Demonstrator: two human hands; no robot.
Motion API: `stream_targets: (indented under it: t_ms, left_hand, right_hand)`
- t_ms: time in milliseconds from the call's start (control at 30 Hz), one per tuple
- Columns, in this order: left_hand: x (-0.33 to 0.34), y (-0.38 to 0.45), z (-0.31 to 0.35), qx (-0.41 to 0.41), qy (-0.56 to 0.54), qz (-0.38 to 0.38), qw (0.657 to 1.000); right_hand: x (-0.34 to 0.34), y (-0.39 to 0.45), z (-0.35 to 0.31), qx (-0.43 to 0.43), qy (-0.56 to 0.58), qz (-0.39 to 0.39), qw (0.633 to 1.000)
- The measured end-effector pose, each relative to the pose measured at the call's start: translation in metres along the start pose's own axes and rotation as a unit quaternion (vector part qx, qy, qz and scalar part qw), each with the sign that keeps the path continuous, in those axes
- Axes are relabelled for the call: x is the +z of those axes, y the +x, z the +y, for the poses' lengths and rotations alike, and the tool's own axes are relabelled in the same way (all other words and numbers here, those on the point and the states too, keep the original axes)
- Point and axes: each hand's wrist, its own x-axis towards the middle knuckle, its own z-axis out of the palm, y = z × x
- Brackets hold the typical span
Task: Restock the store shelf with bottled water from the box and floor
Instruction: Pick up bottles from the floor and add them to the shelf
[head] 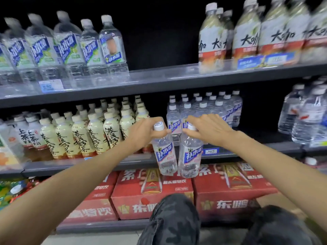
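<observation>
Left hand (143, 132) grips the left water bottle (165, 152) at the neck, fingers curled below the cap. Right hand (208, 129) grips the right water bottle (190, 156) likewise. Both bottles hang side by side, touching, just in front of the middle shelf (70, 165) edge, below the shelved matching bottles (203, 108).

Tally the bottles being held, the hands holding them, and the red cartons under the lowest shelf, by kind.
Held water bottles: 2 (left bottle, right bottle)
Hands: 2 (left hand, right hand)
Red cartons: 3 ()
Total: 7
</observation>
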Motion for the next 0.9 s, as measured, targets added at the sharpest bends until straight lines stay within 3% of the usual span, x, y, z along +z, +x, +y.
stream_targets:
  t_ms: [167, 467, 633, 900]
  left_hand:
    - [0.016, 0.040, 0.043, 0.035, -0.026, -0.005, 0.999]
    - [0.044, 0.096, 0.126, 0.061, -0.029, 0.025, 0.997]
    - [0.063, 0.115, 0.164, 0.120, -0.019, 0.052, 0.991]
    - [0.101, 0.150, 0.192, 0.148, 0.054, 0.087, 0.984]
  right_hand:
    - [-0.014, -0.019, 0.045, 0.088, 0.051, 0.018, 0.995]
    - [-0.037, -0.060, 0.121, 0.173, -0.023, 0.094, 0.980]
    - [-0.046, -0.082, 0.147, 0.222, 0.002, 0.106, 0.969]
    - [-0.050, -0.090, 0.187, 0.273, 0.005, 0.083, 0.959]
